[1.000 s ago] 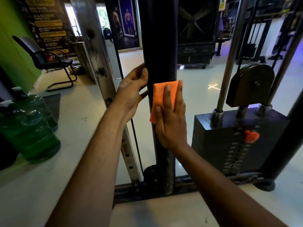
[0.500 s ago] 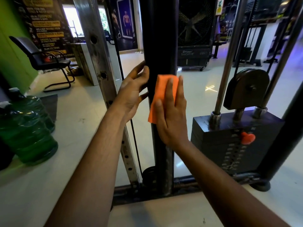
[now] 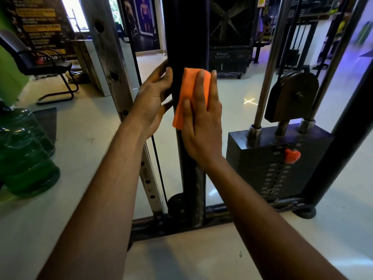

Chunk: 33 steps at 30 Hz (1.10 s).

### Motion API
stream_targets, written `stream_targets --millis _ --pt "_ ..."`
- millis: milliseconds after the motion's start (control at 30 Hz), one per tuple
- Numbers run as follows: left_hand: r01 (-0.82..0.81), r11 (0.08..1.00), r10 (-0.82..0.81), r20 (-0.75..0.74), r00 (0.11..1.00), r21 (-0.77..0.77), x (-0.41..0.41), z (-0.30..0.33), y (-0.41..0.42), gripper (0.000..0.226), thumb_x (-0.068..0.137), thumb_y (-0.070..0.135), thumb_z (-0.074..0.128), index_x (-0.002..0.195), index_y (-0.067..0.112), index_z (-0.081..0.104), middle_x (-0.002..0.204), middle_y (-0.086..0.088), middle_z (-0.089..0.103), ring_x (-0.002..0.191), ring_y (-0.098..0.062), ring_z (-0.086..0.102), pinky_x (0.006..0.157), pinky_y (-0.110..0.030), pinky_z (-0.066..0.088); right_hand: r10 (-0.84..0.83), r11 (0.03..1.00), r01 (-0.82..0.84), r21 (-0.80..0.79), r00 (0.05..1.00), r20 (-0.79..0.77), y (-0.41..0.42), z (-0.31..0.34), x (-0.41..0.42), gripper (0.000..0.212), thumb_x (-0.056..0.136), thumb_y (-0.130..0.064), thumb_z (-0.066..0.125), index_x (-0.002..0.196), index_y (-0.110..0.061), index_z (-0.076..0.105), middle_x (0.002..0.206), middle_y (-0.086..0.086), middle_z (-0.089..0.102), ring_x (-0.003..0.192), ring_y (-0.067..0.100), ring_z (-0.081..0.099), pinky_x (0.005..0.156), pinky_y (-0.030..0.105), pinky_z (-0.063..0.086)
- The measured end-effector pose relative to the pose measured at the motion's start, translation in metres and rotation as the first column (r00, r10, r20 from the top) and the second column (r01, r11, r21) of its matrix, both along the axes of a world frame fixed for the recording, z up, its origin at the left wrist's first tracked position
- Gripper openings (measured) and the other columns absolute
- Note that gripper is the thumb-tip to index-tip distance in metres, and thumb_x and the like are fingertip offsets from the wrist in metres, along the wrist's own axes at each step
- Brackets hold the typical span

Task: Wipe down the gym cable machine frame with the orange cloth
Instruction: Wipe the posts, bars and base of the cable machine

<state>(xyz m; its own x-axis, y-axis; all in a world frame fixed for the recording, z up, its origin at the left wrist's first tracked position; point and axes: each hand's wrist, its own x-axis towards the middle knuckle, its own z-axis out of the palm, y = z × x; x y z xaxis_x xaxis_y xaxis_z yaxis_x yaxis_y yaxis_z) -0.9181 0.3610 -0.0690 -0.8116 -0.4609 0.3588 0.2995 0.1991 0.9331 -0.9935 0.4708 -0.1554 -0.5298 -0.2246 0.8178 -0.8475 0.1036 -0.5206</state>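
- The cable machine frame (image 3: 343, 126) fills most of the view: a floor rail at the bottom, a slanted black strut on the right, a perforated grey upright (image 3: 113, 77) on the left, and a thick black central post (image 3: 186, 37) in the middle. By my reading only a small part of all this is under the cloth now, so most of the wipe-down is probably left. No surface looks plainly cleaner than another.
- The central post is the part being worked. Its lower stretch near the floor looks scuffed and dull, which suggests it needs a pass; the stretch above the hands runs out of view.
- The weight stack (image 3: 272, 158) with its red selector pin (image 3: 292, 156), the pulley (image 3: 292, 96) and the chrome guide rod (image 3: 268, 63) stand to the right, apart from both hands and untouched at this moment.
- The left hand (image 3: 150, 104) rests on the left side of the post, fingers straight and loose against it, thumb toward the cloth; it steadies and clasps nothing.
- The right hand (image 3: 201, 122) lies flat over the cloth, fingers straight and pointing up, pressing it to the post, not curled round it.
- The orange cloth (image 3: 186, 93) is folded and lies against the front of the post at mid-height, its lower left corner hanging free.
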Motion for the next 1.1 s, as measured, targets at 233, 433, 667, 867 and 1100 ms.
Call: stream_targets --millis 233,433,667,867,1100 --pt "0.029 0.999 -0.029 -0.005 1.0 0.037 0.004 -0.012 0.0 0.041 0.116 0.034 0.046 0.156 0.032 0.054 0.142 0.016 0.069 0.134 -0.012 0.064 0.122 -0.054 0.045 0.014 0.987 -0.026 0.161 0.997 0.07 0.01 -0.088 0.011 0.078 0.115 -0.05 0.043 0.169 -0.044 -0.012 0.181 0.003 -0.013 0.163 0.037 0.022 0.113 0.067 0.048" --pt "0.028 0.998 -0.027 -0.017 0.999 0.051 0.007 -0.016 0.001 0.04 0.116 0.032 0.043 0.155 0.036 0.055 0.14 0.016 0.07 0.13 -0.01 0.067 0.119 -0.051 0.048 -0.041 0.997 0.043 0.065 0.999 -0.025 0.001 -0.002 0.01 0.073 0.115 -0.041 0.049 0.174 -0.019 0.011 0.181 0.006 -0.006 0.164 0.038 0.016 0.121 0.066 0.039" --pt "0.085 0.994 -0.082 -0.051 0.995 0.064 0.005 -0.019 -0.001 0.042 0.117 0.024 0.041 0.156 0.033 0.053 0.152 0.014 0.063 0.143 -0.016 0.057 0.124 -0.055 0.041 -0.126 0.929 0.143 0.342 0.989 -0.072 0.023 -0.112 0.013 0.074 0.115 -0.057 0.032 0.173 -0.023 0.002 0.18 0.012 -0.02 0.165 0.042 -0.019 0.126 0.078 0.0" --pt "0.043 0.997 -0.041 -0.035 0.999 0.069 0.004 -0.029 -0.005 0.041 0.118 0.026 0.039 0.156 0.029 0.055 0.149 0.013 0.066 0.138 -0.014 0.062 0.12 -0.053 0.047 -0.102 0.975 0.123 0.183 0.987 -0.122 0.003 -0.053 0.018 0.073 0.115 -0.046 0.035 0.172 -0.008 0.009 0.179 0.014 -0.014 0.166 0.04 -0.014 0.133 0.067 0.0" --pt "0.035 0.995 -0.032 -0.028 0.999 0.096 0.007 -0.034 -0.001 0.04 0.117 0.023 0.042 0.154 0.029 0.056 0.15 0.01 0.065 0.142 -0.017 0.059 0.123 -0.056 0.042 -0.029 0.964 0.058 0.26 0.993 -0.115 0.012 -0.134 0.017 0.085 0.112 -0.033 0.047 0.172 -0.024 -0.011 0.181 0.01 -0.015 0.166 0.042 -0.011 0.122 0.075 0.031"
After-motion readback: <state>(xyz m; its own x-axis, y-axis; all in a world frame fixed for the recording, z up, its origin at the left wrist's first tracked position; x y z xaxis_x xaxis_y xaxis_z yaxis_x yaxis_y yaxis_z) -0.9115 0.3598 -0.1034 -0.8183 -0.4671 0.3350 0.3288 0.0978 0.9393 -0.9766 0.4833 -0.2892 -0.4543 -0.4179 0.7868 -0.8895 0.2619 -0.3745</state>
